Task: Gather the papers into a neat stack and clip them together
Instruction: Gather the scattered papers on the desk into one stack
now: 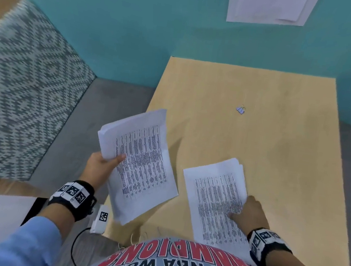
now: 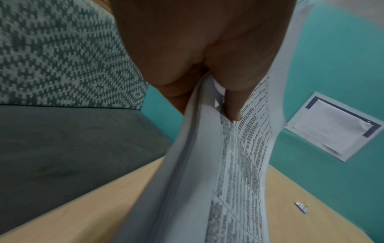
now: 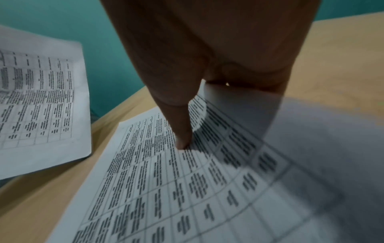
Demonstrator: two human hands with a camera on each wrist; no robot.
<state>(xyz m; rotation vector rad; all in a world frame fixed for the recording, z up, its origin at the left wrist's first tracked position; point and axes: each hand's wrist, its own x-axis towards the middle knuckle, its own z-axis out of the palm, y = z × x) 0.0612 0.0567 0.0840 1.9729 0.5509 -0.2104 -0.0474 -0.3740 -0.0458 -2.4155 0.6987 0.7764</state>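
Note:
My left hand [image 1: 101, 166] grips a bundle of printed papers [image 1: 141, 161] by its left edge, thumb on top, and holds it tilted over the left edge of the wooden table [image 1: 277, 143]. The left wrist view shows that thumb [image 2: 232, 105] pinching the fanned sheets [image 2: 228, 180]. A second set of printed papers [image 1: 213, 193] lies on the table near my body. My right hand [image 1: 248, 212] pinches its right edge, with the thumb [image 3: 182, 141] pressed on the top page [image 3: 166, 189] and the edge curled up under the palm. A small binder clip [image 1: 241, 109] lies alone farther back on the table.
A patterned cushion [image 1: 19, 86] and grey seat [image 1: 97, 124] stand to the table's left. White sheets [image 1: 268, 6] hang on the teal wall behind. A white tagged device [image 1: 100, 220] with a black cable sits by the table's near left corner.

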